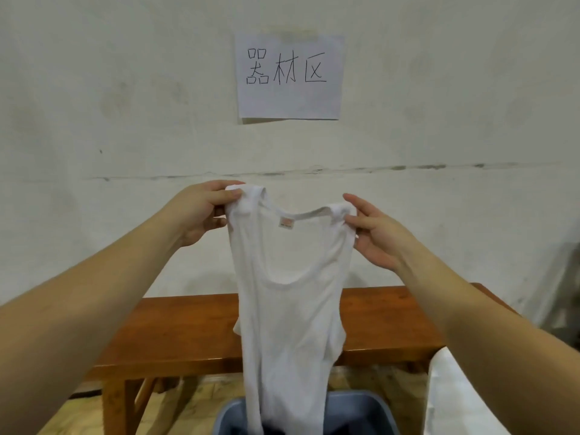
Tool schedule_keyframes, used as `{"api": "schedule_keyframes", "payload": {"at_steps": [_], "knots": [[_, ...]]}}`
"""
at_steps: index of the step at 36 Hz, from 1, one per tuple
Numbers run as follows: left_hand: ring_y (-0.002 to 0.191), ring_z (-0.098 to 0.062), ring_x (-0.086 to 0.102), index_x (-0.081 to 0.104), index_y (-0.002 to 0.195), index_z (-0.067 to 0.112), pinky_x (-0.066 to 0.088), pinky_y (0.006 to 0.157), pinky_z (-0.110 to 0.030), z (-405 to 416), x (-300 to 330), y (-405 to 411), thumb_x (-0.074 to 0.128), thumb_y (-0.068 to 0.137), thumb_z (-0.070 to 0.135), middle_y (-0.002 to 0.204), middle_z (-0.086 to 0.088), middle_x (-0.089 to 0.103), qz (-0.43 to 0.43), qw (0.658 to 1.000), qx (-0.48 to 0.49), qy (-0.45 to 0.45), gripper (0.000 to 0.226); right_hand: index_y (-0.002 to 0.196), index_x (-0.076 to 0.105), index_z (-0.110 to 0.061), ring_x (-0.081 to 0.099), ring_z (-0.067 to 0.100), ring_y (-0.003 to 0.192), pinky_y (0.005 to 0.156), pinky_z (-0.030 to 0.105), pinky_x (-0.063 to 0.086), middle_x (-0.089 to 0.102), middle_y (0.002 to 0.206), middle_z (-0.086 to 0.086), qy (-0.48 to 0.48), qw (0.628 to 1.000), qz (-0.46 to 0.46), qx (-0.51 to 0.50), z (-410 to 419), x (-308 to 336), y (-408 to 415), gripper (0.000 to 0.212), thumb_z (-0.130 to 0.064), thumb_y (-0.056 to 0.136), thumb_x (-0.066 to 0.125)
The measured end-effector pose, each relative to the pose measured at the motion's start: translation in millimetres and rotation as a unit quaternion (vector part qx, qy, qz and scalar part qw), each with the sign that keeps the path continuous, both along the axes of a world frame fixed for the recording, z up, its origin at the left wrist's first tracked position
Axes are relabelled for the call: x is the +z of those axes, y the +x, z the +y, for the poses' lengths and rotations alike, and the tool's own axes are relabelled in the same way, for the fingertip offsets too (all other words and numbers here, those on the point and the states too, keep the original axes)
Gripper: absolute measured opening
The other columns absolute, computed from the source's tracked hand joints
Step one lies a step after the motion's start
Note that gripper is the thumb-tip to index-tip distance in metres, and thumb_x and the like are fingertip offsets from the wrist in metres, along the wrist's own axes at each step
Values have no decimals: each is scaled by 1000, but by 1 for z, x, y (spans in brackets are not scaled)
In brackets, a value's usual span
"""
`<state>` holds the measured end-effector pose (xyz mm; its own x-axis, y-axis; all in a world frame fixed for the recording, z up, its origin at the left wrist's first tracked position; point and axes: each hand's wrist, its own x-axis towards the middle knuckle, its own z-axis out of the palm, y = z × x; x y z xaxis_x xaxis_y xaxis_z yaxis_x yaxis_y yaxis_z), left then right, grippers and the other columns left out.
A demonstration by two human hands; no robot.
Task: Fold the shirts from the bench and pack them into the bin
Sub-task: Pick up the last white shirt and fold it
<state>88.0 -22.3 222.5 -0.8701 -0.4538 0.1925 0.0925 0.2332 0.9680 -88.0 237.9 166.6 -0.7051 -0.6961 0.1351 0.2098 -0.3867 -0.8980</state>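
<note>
One shirt (288, 277) – two hands, one bin (361, 406)

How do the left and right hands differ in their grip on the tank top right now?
The left hand sits higher and bunches its strap, fingers curled round the fabric; the right hand sits lower and only pinches its strap at thumb and fingertip, the other fingers straighter. The left hand's strap is crumpled; the right hand's lies flatter. Shared: each holds one shoulder strap of the tank top, which hangs upright in front of the bench, with its hem down by the bin.
</note>
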Motion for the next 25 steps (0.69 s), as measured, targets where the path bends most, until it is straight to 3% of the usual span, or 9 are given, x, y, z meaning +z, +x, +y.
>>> {"api": "schedule_keyframes", "payload": {"at_steps": [3,6,9,11,13,16,19,22,25], "knots": [[76,-7,64,69,115,15,49,67,-22,4,-1,-2,62,93,15,95,5,70,4,1000,5,16,23,117,63,-17,69,16,93,84,30,56,70,99,3,27,998,58,3,-3,9,6,36,9,95,51],[78,-9,66,71,109,14,52,79,-28,8,-2,-6,64,91,12,93,2,71,6,999,9,30,19,106,63,-18,66,15,89,81,26,55,67,97,3,105,981,158,-45,-5,13,9,26,4,93,58],[83,-13,65,72,102,14,51,86,-33,12,-3,-8,66,90,11,91,1,71,0,1000,10,30,14,96,65,-27,63,11,87,73,24,51,67,95,-6,264,882,355,-161,-2,18,10,15,-14,89,67],[83,-14,64,73,99,14,52,85,-34,15,-4,-9,67,90,11,89,-1,70,-3,1000,9,29,11,93,62,-24,56,7,76,61,21,42,62,86,-9,307,826,424,-208,-2,22,12,8,-22,88,68],[77,-13,63,72,94,15,53,76,-30,17,-4,-10,67,89,11,84,0,68,-6,1000,10,27,8,92,60,-18,51,10,71,57,23,38,57,82,-7,315,801,455,-227,-2,26,10,13,-27,89,69],[71,-11,62,71,90,16,51,67,-26,18,-3,-11,67,90,12,77,4,67,-17,1000,15,6,6,93,57,-13,52,13,78,62,24,39,55,95,-3,326,771,496,-230,0,34,7,21,-32,92,66],[74,-13,63,71,92,16,52,68,-26,16,-2,-11,67,91,14,81,2,68,-23,999,28,-27,5,89,54,-20,55,12,84,68,25,41,60,96,-7,289,799,476,-224,4,45,7,20,-38,93,63],[83,-14,65,70,105,13,53,68,-24,16,1,-10,65,92,14,95,-2,70,-11,999,24,-34,14,87,50,-24,45,9,67,55,20,35,50,79,-9,242,840,427,-230,5,54,8,21,-41,94,60],[84,-13,66,68,112,13,54,64,-21,17,2,-7,66,91,10,100,-2,71,-4,1000,23,-12,22,89,54,-29,49,7,69,57,20,36,55,82,-12,232,846,423,-226,6,55,7,15,-41,93,62]]}}
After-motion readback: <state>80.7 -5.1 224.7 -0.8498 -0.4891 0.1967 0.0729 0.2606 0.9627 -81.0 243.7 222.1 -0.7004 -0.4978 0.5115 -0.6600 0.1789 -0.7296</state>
